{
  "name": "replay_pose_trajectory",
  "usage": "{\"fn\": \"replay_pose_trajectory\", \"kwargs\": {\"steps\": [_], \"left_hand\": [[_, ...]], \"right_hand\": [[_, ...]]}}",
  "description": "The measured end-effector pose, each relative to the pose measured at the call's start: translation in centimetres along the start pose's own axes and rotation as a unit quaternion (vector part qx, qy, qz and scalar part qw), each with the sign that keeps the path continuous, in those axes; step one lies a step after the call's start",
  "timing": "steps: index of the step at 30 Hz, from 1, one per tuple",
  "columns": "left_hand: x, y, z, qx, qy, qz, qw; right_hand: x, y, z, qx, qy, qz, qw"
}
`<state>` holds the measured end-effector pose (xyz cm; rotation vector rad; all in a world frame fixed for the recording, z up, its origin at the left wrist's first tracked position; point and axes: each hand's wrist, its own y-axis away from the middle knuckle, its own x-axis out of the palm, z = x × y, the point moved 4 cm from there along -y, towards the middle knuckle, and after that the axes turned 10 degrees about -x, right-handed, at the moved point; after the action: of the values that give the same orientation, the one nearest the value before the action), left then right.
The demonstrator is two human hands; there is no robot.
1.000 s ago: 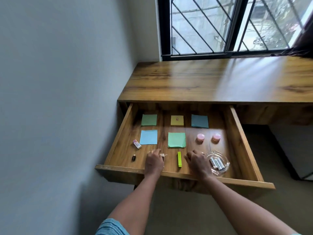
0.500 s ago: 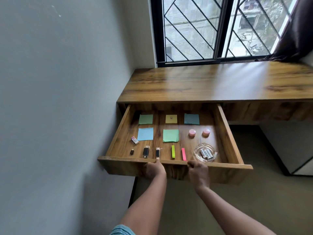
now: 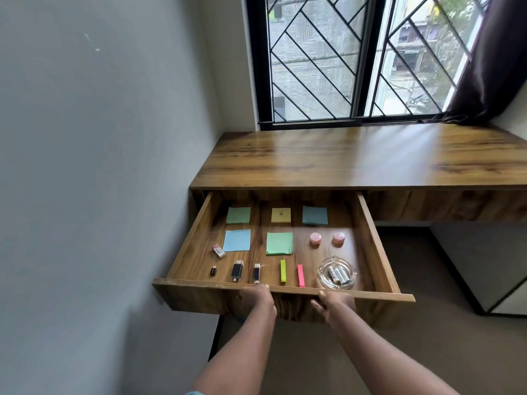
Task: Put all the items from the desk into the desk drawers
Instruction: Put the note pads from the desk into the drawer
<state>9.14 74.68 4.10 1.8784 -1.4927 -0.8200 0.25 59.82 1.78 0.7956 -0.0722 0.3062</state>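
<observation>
While the drawer (image 3: 370, 240) stands pulled out beneath the desk (image 3: 356, 158), I note my left hand (image 3: 256, 299) and right hand (image 3: 336, 305) both clasping its front panel, fingers curled over the top edge. Inside lie sticky notes (image 3: 279, 243), an eraser (image 3: 219, 250), and a glass ashtray (image 3: 323, 273) holding batteries (image 3: 338, 274).

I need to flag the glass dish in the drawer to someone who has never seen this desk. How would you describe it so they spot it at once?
Look in the open wooden drawer under the desk top, at its front right corner, just ahead of the right hand on the front panel. The glass dish sits there, right of the pink strip. It is the only clear, round thing, and it holds small batteries.
</observation>
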Motion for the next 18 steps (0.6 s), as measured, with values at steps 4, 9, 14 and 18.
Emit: {"fn": "replay_pose_trajectory", "kwargs": {"steps": [4, 9, 14, 18], "left_hand": [[1.8, -0.9, -1.7, 0.013, 0.012, 0.006, 1.000], [5.4, -3.5, -4.9, 0.025, 0.005, 0.017, 1.000], [9.3, -6.2, -8.1, 0.018, -0.005, 0.026, 0.999], [11.7, -8.1, -11.2, 0.001, 0.033, 0.089, 0.996]], "right_hand": [[2.5, -0.6, 1.6, -0.029, 0.044, 0.003, 0.999], [6.1, -2.8, 4.4, -0.042, 0.050, -0.010, 0.998], [9.7, -5.9, 7.1, -0.052, 0.053, -0.010, 0.997], [12.4, -8.6, 9.4, -0.063, 0.045, -0.034, 0.996]]}}
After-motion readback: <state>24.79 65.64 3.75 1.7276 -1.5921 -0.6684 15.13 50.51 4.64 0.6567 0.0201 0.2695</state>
